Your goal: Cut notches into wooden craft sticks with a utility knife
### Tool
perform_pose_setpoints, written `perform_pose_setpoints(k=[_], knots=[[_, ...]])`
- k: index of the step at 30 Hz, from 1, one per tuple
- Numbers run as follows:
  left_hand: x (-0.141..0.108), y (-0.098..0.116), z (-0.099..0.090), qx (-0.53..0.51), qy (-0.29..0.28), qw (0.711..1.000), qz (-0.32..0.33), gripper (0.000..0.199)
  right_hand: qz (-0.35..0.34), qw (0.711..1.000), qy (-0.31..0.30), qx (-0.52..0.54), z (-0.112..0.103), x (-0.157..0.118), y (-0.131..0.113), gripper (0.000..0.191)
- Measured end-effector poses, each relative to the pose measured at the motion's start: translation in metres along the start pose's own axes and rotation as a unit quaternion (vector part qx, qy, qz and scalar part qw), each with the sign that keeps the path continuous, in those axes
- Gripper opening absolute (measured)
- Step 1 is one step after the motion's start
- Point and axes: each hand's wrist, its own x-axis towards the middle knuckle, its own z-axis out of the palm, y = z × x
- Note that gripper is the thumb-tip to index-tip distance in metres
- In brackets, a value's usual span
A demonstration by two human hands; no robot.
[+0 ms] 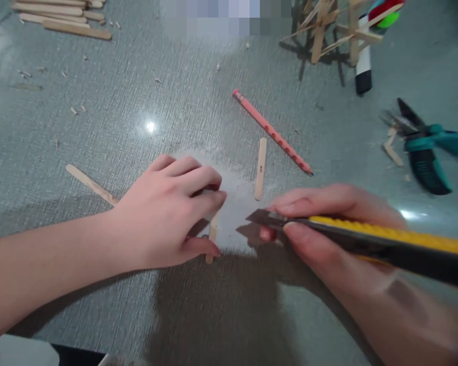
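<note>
My right hand [320, 234] grips a yellow and black utility knife [374, 244], its blade out and pointing left above the table. My left hand [175, 208] has its fingers curled over a short wooden craft stick [212, 235]; the thumb lies across the stick near its lower end, and the upper part is hidden under the fingers. Between the two hands, a pale whitish patch [234, 218] shows on the table. Just beyond the blade lies another craft stick [260, 170] with a small dark slot in its middle.
A pink pencil [273, 133] lies beyond the slotted stick. Teal pliers [423, 145] rest at the right beside wood scraps. At the top right stands a stick structure [328, 30] near a marker [364, 63]. More sticks [61, 15] are piled top left; a broken one [89, 184] lies by my left wrist.
</note>
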Motion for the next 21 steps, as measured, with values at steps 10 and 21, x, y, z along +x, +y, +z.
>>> perform_pose_setpoints(k=[10, 21], knots=[[0.0, 0.002, 0.003, -0.03, -0.025, 0.999, -0.005, 0.063, -0.159, 0.967, -0.131, -0.149, 0.009, 0.014, -0.004, 0.027], [0.001, -0.002, 0.003, -0.025, -0.047, 0.998, 0.015, 0.063, -0.148, 0.964, -0.158, -0.154, 0.013, 0.013, -0.005, 0.022]])
